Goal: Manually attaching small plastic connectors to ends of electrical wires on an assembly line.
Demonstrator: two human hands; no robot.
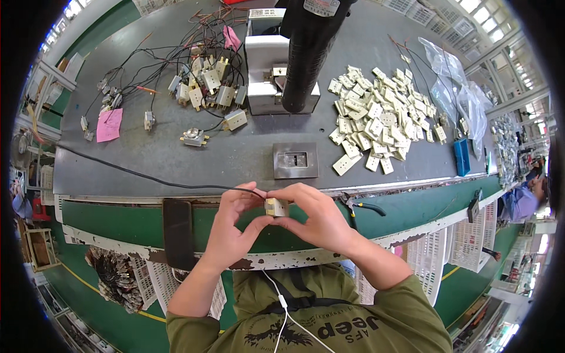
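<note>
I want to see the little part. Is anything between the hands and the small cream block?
No. The left hand and right hand already pinch the small cream block from both sides, with a black wire running off leftward.

Matt grey worktop (pixel 235 156), glossy black cylinder (pixel 309 53), cream plastic parts (pixel 376 120).

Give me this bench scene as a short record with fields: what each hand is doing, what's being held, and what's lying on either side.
left hand: pinches the small cream switch part from its left side
right hand: grips the same part from the right
held item: small cream switch part, black wire running off to the left
bench centre: square metal fixture, white press with black cylinder
bench right: pile of loose cream parts
bench left: wired parts, pink slip
</note>
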